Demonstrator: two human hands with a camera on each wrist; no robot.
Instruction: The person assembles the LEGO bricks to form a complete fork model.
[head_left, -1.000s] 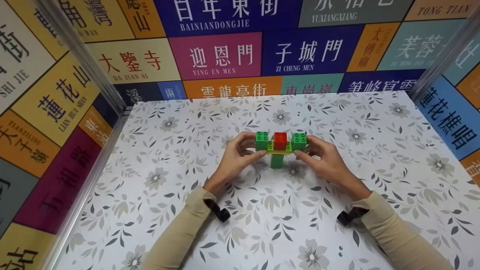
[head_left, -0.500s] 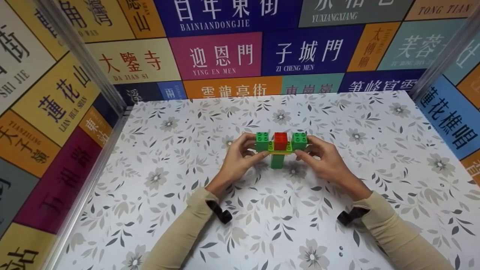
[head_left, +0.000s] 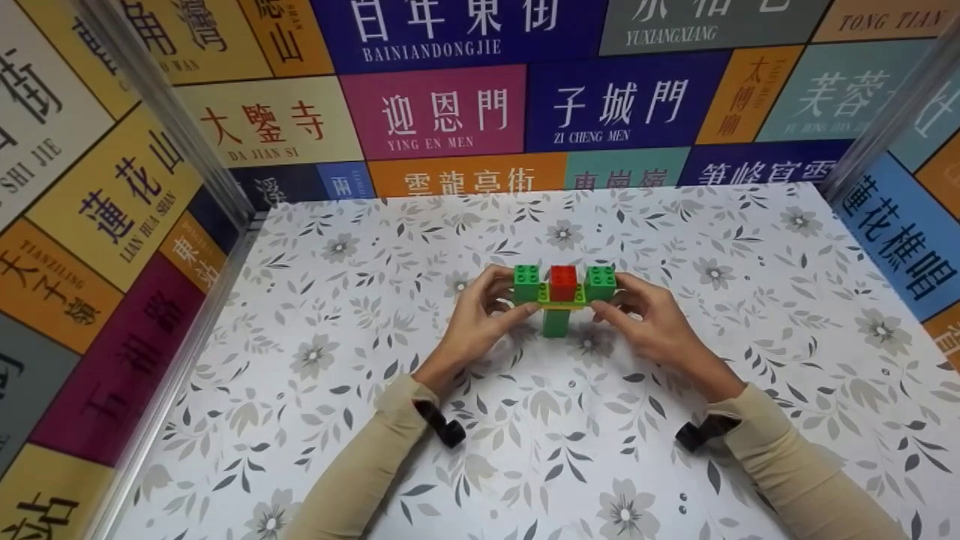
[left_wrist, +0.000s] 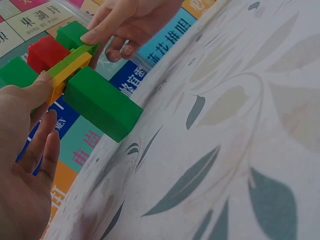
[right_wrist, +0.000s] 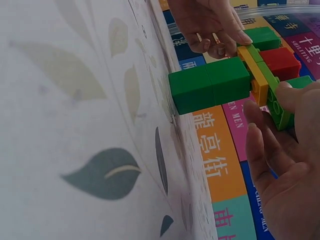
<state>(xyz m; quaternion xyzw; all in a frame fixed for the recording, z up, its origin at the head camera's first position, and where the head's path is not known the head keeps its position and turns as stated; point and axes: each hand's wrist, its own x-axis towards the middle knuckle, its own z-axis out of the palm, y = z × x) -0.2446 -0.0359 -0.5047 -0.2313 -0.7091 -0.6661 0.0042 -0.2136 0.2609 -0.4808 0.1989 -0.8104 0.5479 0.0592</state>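
Note:
A T-shaped toy brick build stands upright between my hands. Its stem is made of stacked green bricks (right_wrist: 210, 85), whose foot reaches the tabletop. Across the stem lie a yellow plate (right_wrist: 253, 75) and a lime-green plate (right_wrist: 269, 80). On top sit a red brick (head_left: 563, 283) in the middle, a green brick (head_left: 526, 283) at the left and another green brick (head_left: 600, 283) at the right. My left hand (head_left: 476, 311) grips the crosspiece's left end, thumb in front. From the other side, my right hand (head_left: 656, 319) holds the right end the same way.
The white tabletop (head_left: 480, 450) has a grey floral print. Panels with Chinese place names (head_left: 450, 112) wall in the back and both sides. A black wrist strap (head_left: 439, 424) sits by the left cuff, and another strap (head_left: 705, 433) by the right.
Both hands keep their hold on the brick build, which stays practically in place. The head view shifts only very slightly.

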